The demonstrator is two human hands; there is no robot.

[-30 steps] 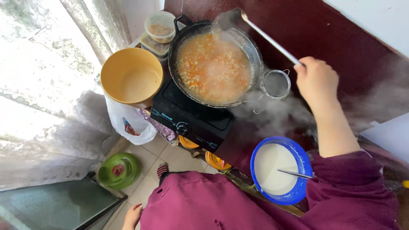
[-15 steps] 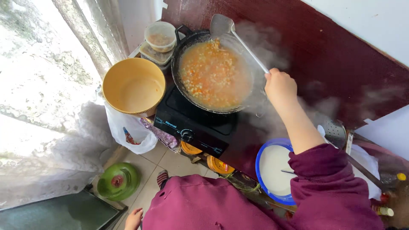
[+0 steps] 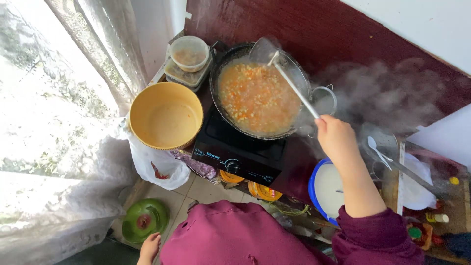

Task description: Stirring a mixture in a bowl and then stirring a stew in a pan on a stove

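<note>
Stacked clear plastic tubs [image 3: 189, 59] with food sit top left of the stove, against the curtain. White plastic bag [image 3: 157, 164] with a red mark hangs below the yellow bowl [image 3: 166, 117], just left of the black single-burner stove [image 3: 240, 152]. Two round orange-yellow packs [image 3: 255, 186] are tucked under the stove front. Small yellow and white bottles [image 3: 439, 217] far right, too small to tell more.

Right hand [image 3: 336, 137] is closed around the end of a long metal ladle [image 3: 289, 81], arm stretched forward from a maroon sleeve, wrist above the blue bowl [image 3: 314, 189] of white liquid. The ladle slants up-left, its scoop at the far rim of the black wok [image 3: 223, 61], above the orange soup [image 3: 257, 98]. The wok sits on the stove, steaming, up-left of the right hand, near it but not touching.

Left hand [image 3: 149, 247] hangs low at the bottom edge, beside a green lid [image 3: 144, 221] on the floor; fingers loosely curled, holding nothing visible.
</note>
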